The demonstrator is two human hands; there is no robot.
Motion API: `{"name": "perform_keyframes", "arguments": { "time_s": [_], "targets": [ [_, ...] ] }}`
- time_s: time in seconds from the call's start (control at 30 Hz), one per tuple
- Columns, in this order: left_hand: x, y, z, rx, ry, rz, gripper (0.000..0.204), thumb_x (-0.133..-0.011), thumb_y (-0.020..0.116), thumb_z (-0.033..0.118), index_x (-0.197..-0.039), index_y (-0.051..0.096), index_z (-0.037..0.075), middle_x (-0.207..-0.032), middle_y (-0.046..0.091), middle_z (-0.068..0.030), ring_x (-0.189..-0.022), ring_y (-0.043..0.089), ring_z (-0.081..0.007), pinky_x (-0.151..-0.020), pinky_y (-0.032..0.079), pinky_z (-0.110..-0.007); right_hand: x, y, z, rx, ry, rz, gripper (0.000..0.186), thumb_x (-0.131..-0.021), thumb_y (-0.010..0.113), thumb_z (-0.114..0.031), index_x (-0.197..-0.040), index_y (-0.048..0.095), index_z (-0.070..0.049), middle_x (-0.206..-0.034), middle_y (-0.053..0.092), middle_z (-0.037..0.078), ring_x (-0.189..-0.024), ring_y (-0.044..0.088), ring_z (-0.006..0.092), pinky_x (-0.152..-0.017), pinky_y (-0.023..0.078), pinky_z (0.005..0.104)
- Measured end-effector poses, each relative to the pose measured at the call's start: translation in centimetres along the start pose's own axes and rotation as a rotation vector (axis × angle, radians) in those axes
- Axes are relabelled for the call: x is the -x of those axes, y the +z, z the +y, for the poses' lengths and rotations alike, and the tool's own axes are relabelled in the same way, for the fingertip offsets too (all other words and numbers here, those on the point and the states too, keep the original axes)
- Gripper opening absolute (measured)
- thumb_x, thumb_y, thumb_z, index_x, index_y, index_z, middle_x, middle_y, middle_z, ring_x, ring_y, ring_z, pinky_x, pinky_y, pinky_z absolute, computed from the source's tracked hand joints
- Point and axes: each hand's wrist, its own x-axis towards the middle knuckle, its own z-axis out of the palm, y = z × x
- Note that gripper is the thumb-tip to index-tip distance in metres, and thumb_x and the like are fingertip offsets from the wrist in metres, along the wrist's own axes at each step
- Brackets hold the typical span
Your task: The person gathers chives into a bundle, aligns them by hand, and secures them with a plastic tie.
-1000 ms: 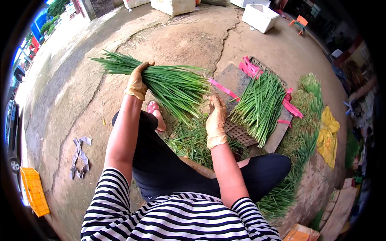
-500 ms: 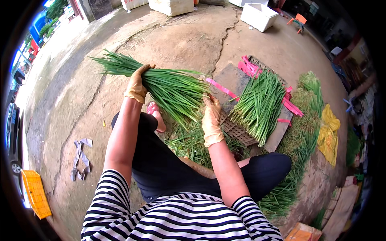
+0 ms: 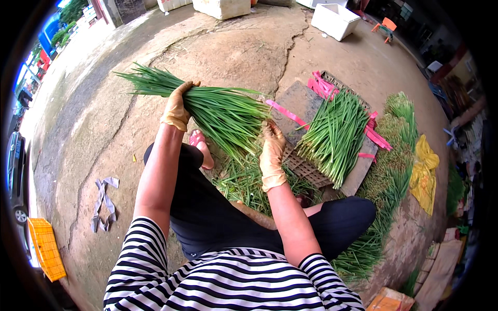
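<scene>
My left hand [image 3: 177, 103], in a tan glove, is closed round a large bunch of long green chives [image 3: 223, 114], held sideways. My right hand [image 3: 272, 147], gloved alike, has its fingers curled at the bunch’s right end, pinching some strands. Just right of it, a second bundle of chives [image 3: 337, 135] lies with pink ribbons [image 3: 377, 136] on a grey board [image 3: 290, 98] over a plastic crate [image 3: 306, 171]. Loose green trimmings [image 3: 233, 184] lie beneath my hands, between my legs.
A long pile of greens [image 3: 389, 171] and a yellow sack [image 3: 424, 171] lie at the right. Grey strips [image 3: 104, 205] and an orange crate [image 3: 45, 249] are on the left. Foam boxes [image 3: 334, 22], a small orange chair [image 3: 388, 26] and a parked car [image 3: 16, 176] stand farther out.
My right hand has moved slightly up and left to the end of the held bunch, its fingers now among the strands. My left hand stays in place.
</scene>
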Motion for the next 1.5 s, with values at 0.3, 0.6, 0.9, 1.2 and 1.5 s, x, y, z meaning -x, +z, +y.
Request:
{"name": "perform_keyframes", "arguments": {
  "time_s": [0.3, 0.6, 0.9, 1.2, 1.5],
  "targets": [
    [0.1, 0.4, -0.3, -0.020, 0.017, 0.024, 0.023, -0.081, 0.055, 0.019, -0.087, 0.059, -0.003, -0.077, 0.062, -0.0128, -0.071, 0.060, -0.0238, -0.069, 0.049, -0.033, -0.7, -0.4, 0.9, 0.077, 0.023, 0.004, 0.019, -0.078, 0.065, -0.016, -0.088, 0.062, 0.000, -0.085, 0.061, 0.002, -0.078, 0.052, 0.0118, -0.077, 0.040, 0.0250],
    [-0.1, 0.2, -0.4, -0.025, 0.033, 0.025, 0.023, -0.081, 0.056, 0.018, -0.086, 0.060, -0.004, -0.077, 0.062, -0.0124, -0.070, 0.060, -0.0231, -0.068, 0.050, -0.033, -0.8, -0.7, 1.5, 0.060, -0.023, -0.026, 0.019, -0.080, 0.062, -0.014, -0.092, 0.061, 0.000, -0.087, 0.060, 0.003, -0.081, 0.052, 0.0117, -0.079, 0.040, 0.0244],
    [-0.4, -1.2, 1.0, 0.048, 0.068, 0.044, 0.023, -0.081, 0.056, 0.016, -0.088, 0.058, -0.006, -0.083, 0.061, -0.0162, -0.077, 0.060, -0.0268, -0.075, 0.049, -0.036, -0.2, -6.4, 1.9, 0.113, -0.059, 0.129, 0.029, -0.081, 0.061, -0.030, -0.090, 0.058, -0.003, -0.082, 0.061, 0.005, -0.083, 0.056, 0.0161, -0.084, 0.039, 0.0314],
    [0.2, 0.1, 0.4, -0.015, 0.074, 0.038, 0.024, -0.082, 0.055, 0.018, -0.088, 0.058, -0.005, -0.081, 0.061, -0.0161, -0.076, 0.060, -0.0255, -0.074, 0.049, -0.033, -0.6, -3.8, 3.3, 0.501, -0.348, -0.214, 0.018, -0.075, 0.066, -0.018, -0.083, 0.062, -0.003, -0.095, 0.058, 0.007, -0.091, 0.052, 0.0193, -0.084, 0.039, 0.0325],
    [1.7, 1.6, 0.2, -0.069, 0.182, 0.025, 0.021, -0.082, 0.055, 0.015, -0.088, 0.057, -0.005, -0.082, 0.061, -0.0143, -0.079, 0.061, -0.0250, -0.074, 0.049, -0.033, 0.8, -3.6, 1.0, 0.742, -0.388, -0.155, 0.023, -0.077, 0.064, -0.028, -0.083, 0.063, -0.006, -0.078, 0.061, 0.009, -0.072, 0.057, 0.0239, -0.067, 0.045, 0.0332]
  ]
}}
